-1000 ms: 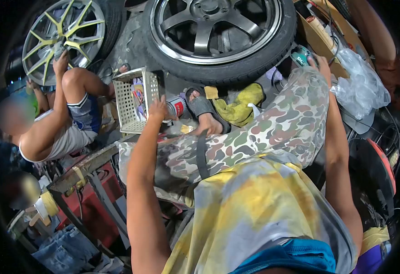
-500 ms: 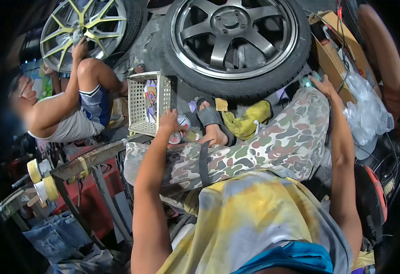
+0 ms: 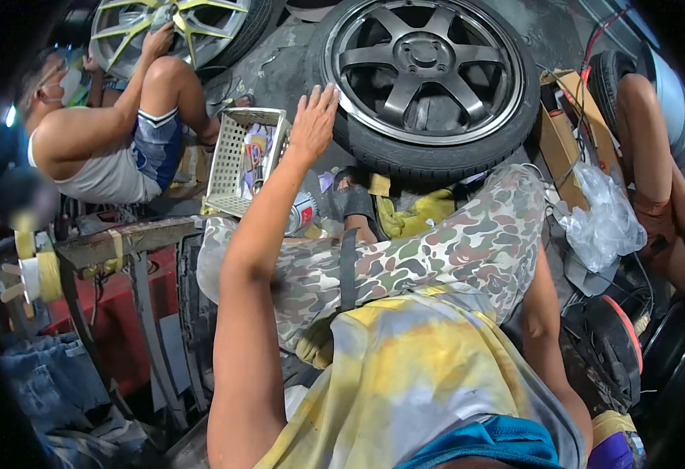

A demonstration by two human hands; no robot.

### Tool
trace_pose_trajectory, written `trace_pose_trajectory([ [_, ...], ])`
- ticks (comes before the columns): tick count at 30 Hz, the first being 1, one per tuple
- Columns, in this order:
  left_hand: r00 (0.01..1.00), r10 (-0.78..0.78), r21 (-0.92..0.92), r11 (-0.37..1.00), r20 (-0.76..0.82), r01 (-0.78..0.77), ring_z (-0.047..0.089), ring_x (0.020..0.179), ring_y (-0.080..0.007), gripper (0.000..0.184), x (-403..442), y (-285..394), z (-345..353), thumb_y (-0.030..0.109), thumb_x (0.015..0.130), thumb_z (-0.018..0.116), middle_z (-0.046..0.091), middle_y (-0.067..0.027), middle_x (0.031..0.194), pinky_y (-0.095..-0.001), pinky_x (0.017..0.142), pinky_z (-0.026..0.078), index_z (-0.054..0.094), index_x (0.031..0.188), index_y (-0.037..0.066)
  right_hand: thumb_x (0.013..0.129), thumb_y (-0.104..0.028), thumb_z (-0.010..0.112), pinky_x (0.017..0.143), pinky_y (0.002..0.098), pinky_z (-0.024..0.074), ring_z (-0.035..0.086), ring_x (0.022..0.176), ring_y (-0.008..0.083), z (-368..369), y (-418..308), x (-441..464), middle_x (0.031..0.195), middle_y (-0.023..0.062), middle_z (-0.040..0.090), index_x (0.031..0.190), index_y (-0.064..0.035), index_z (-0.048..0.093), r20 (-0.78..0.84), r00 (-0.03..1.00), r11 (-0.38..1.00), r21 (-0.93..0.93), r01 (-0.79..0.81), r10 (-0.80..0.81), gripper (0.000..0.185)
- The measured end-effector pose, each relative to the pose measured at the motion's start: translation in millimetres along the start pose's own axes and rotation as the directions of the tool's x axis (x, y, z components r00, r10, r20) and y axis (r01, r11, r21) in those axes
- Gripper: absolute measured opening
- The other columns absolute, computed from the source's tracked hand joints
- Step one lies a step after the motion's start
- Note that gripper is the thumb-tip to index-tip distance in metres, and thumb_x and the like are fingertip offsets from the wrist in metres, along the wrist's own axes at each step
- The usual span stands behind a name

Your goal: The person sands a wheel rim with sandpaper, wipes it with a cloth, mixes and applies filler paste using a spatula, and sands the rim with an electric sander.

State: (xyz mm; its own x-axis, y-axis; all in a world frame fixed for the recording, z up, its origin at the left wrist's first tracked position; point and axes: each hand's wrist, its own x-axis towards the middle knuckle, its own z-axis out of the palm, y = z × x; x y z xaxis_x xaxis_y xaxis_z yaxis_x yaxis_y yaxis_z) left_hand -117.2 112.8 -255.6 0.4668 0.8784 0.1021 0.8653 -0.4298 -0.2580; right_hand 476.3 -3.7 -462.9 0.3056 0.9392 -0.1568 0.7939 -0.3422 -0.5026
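Observation:
My left hand point(image 3: 313, 121) is raised with straight fingers at the left edge of a large wheel point(image 3: 465, 105) with dark grey spokes, a bright rim lip and a black tyre. Whether the fingertips touch it, I cannot tell. Below that hand stands a can point(image 3: 303, 211) with a red and white label, partly hidden by my forearm. A cream plastic basket point(image 3: 225, 160) holding small tools and scraps is just left of my wrist. My right forearm goes down behind my camouflage-clad knee, which hides the right hand. A yellow cloth point(image 3: 413, 217) lies between my legs.
At left a person point(image 3: 92, 164) crouches by another wheel point(image 3: 186, 35) with yellow-marked spokes. On the right are a cardboard box point(image 3: 565, 148), a clear plastic bag point(image 3: 604, 215), cables and another person's leg point(image 3: 643, 129). Tape rolls point(image 3: 37, 270) hang on a metal frame at lower left.
My left hand has let go of the can and risen to the wheel's edge. My right hand, earlier on a greenish object beside the wheel, has dropped behind my knee. The view has shifted.

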Motion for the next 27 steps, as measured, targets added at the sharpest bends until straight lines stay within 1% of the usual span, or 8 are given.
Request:
trace_pose_trajectory([
  [8,0.997,-0.067,-0.044,0.997,-0.029,0.066,0.040,0.147,-0.0380,0.056,-17,54,-9,0.010,0.094,0.050,0.044,-0.0231,0.156,-0.0496,0.121,0.033,0.047,0.147,-0.009,0.096,-0.036,0.059,0.100,0.0457,0.0460,0.060,0.122,0.0423,-34,-12,-18,0.123,0.0258,0.066,0.136,-0.0072,0.055,-0.023,0.972,0.905,0.371,-0.207,0.232,0.049],
  [9,0.997,-0.073,-0.056,0.996,-0.030,0.071,0.040,0.147,-0.0382,0.056,-20,62,-13,0.010,0.094,0.050,0.045,-0.0233,0.155,-0.0495,0.121,0.033,0.047,0.147,-0.009,0.095,-0.041,0.066,0.100,0.0456,0.0470,0.063,0.118,0.0415,-56,-22,-33,0.122,0.0253,0.068,0.134,-0.0042,0.055,-0.150,0.987,0.993,0.115,-0.038,0.055,0.055],
  [16,0.994,0.003,-0.134,0.991,-0.113,-0.018,0.041,0.146,-0.0365,0.055,-37,73,-18,0.011,0.095,0.049,0.047,-0.0206,0.153,-0.0488,0.121,0.032,0.049,0.146,-0.008,0.073,-0.042,0.092,0.096,0.0439,0.0511,0.068,0.105,0.0364,-178,-148,-80,0.116,0.0226,0.070,0.127,0.0038,0.056,-0.413,0.894,0.984,0.114,-0.139,0.174,0.080],
  [19,0.993,-0.046,-0.113,0.993,-0.108,0.034,0.042,0.144,-0.0351,0.053,-22,51,-13,0.008,0.093,0.050,0.049,-0.0180,0.151,-0.0493,0.120,0.034,0.051,0.144,-0.007,0.075,-0.033,0.095,0.096,0.0371,0.0505,0.065,0.108,0.0259,-218,-192,-91,0.116,0.0164,0.068,0.128,0.0049,0.057,-0.564,0.823,0.984,0.101,0.150,-0.067,0.075],
  [22,0.991,-0.072,-0.124,0.991,-0.114,0.057,0.043,0.143,-0.0360,0.053,-18,46,-6,0.007,0.092,0.050,0.049,-0.0188,0.149,-0.0495,0.120,0.034,0.051,0.143,-0.008,0.073,-0.029,0.096,0.099,0.0370,0.0502,0.064,0.110,0.0231,-233,-206,-85,0.119,0.0135,0.067,0.129,-0.0002,0.059,-0.577,0.809,0.903,0.280,0.326,-0.113,0.073],
  [24,0.989,-0.102,-0.147,0.985,-0.111,0.085,0.042,0.144,-0.0363,0.054,-20,56,-3,0.007,0.091,0.050,0.048,-0.0204,0.148,-0.0496,0.120,0.034,0.051,0.143,-0.008,0.073,-0.025,0.096,0.099,0.0353,0.0503,0.064,0.110,0.0204,-250,-233,-96,0.118,0.0114,0.067,0.130,-0.0015,0.058,-0.587,0.784,0.894,0.217,0.392,-0.201,0.073],
  [25,0.991,-0.089,-0.161,0.984,-0.100,0.073,0.042,0.143,-0.0367,0.055,-21,62,-8,0.007,0.090,0.052,0.049,-0.0217,0.146,-0.0497,0.119,0.034,0.051,0.143,-0.009,0.072,-0.025,0.096,0.099,0.0350,0.0503,0.064,0.110,0.0202,-257,-251,-106,0.118,0.0106,0.066,0.131,-0.0020,0.058,-0.526,0.839,0.859,0.356,0.369,-0.142,0.074],
  [27,0.993,-0.071,-0.235,0.971,-0.098,0.047,0.043,0.142,-0.0382,0.055,-25,74,-13,0.005,0.087,0.055,0.050,-0.0226,0.144,-0.0503,0.118,0.035,0.053,0.140,-0.009,0.069,-0.023,0.097,0.097,0.0357,0.0516,0.065,0.107,0.0202,-266,-264,-113,0.117,0.0098,0.066,0.130,-0.0030,0.056,-0.525,0.798,0.818,0.293,0.496,-0.296,0.076],
])
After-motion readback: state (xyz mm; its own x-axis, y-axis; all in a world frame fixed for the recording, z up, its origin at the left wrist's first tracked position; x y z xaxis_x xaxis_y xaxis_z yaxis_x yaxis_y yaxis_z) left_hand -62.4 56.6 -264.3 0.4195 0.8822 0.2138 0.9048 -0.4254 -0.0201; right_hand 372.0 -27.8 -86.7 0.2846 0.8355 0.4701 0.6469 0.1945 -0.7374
